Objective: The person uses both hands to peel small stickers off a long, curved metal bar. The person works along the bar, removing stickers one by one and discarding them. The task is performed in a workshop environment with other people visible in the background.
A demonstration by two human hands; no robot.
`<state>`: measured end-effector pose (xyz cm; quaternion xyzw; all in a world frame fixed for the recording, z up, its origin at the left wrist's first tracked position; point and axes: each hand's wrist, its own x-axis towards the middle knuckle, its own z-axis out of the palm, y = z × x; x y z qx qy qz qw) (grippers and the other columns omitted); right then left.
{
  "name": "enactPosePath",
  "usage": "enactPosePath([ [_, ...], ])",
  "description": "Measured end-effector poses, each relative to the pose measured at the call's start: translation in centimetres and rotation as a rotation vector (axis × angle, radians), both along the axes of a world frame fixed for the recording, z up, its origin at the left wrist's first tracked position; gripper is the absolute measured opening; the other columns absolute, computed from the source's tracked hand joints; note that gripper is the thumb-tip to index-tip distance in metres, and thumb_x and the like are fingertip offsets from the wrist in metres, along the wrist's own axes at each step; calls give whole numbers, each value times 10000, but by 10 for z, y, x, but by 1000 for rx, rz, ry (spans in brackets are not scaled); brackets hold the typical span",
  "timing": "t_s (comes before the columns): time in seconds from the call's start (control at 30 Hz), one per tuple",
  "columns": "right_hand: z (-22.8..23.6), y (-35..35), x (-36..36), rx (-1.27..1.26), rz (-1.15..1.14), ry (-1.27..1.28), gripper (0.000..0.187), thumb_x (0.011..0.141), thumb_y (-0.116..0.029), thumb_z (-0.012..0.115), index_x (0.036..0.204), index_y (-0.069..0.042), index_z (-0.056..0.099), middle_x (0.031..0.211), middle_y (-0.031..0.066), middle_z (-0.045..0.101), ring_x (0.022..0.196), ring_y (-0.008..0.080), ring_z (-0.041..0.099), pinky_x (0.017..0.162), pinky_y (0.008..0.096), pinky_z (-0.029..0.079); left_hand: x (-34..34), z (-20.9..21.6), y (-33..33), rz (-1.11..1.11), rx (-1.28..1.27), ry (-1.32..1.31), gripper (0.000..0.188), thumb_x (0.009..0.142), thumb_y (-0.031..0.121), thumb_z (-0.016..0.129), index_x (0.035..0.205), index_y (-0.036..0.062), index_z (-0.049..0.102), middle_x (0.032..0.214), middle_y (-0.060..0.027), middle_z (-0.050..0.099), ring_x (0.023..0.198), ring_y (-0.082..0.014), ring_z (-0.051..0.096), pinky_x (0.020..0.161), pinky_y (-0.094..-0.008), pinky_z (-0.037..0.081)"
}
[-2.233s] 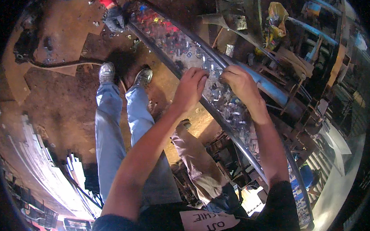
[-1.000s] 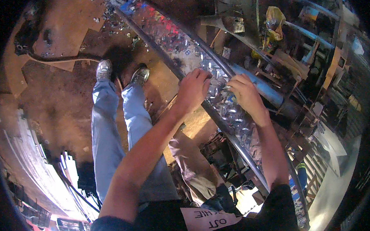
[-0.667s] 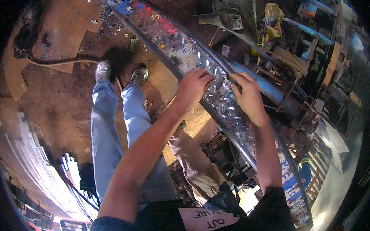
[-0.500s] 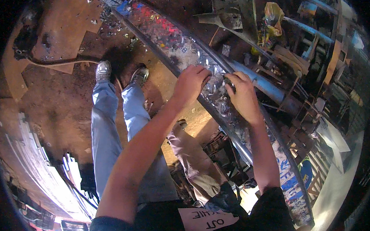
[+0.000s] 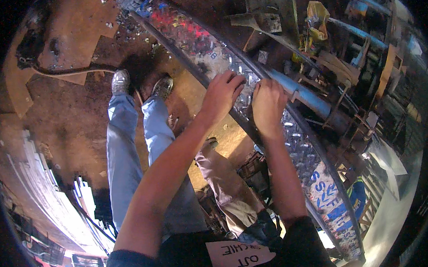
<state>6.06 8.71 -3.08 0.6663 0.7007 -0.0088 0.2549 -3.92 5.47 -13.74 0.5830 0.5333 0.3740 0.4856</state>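
Observation:
A long, narrow metal panel (image 5: 298,141) with dark raised rails runs slantwise from the far left to the near right. Its middle has a shiny raised tread pattern, while worn printed covering in red, blue and white remains toward both ends. My left hand (image 5: 222,99) rests at the panel's left rail, fingers bent inward over the surface. Close beside it, my right hand (image 5: 269,105) lies on the panel with fingers curled down near the right rail. Both hands are closed; whatever their fingertips grip is hidden under them.
Legs in pale blue jeans (image 5: 124,156) and a leg in tan trousers (image 5: 226,185) are left of the panel. A hose (image 5: 77,71) crosses the brown floor. Blue bars (image 5: 300,94) and a yellow bag (image 5: 317,21) lie among clutter at right. Pale strips (image 5: 49,188) lie at left.
My right hand has moved left, closer to my left hand, and its fingers have curled in. More of the tread pattern shows where it was. My left hand has barely moved.

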Motion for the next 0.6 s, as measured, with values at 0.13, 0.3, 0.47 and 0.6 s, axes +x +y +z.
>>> enactPosePath([
  [0.13, -7, -1, -14, 62, -26, -129, 171, 867, -108, 514, 939, 3, 621, 945, 162, 633, 943, 316, 612, 775, 478, 487, 1, 0, -1, 5, 12, 23, 239, 851, 142, 633, 1085, 94, 623, 1025, -120, 571, 945, -333, 555, 847, -418, 469],
  [0.3, -10, 1, -19, 40, -71, -162, 187, 878, -129, 505, 963, -1, 612, 976, 153, 633, 977, 306, 604, 776, 490, 483, -4, 10, -3, 7, -72, 26, 256, 863, 140, 619, 1111, 76, 605, 1064, -138, 557, 968, -343, 553, 862, -437, 464],
  [0.47, -12, -4, -15, 33, -62, -189, 211, 904, -151, 470, 993, -18, 607, 1032, 144, 627, 1034, 312, 581, 819, 510, 460, -8, 15, 0, 1, -150, -22, 227, 899, 140, 574, 1100, 35, 582, 1041, -191, 543, 980, -389, 557, 867, -467, 468],
  [0.6, 0, -9, -3, -14, -71, 54, 167, 897, -108, 518, 1009, -19, 604, 1032, 168, 611, 1020, 353, 567, 869, 485, 439, -9, 16, 1, -8, -166, -24, 224, 903, 145, 568, 1090, 21, 571, 1034, -191, 531, 958, -386, 555, 855, -472, 466],
])
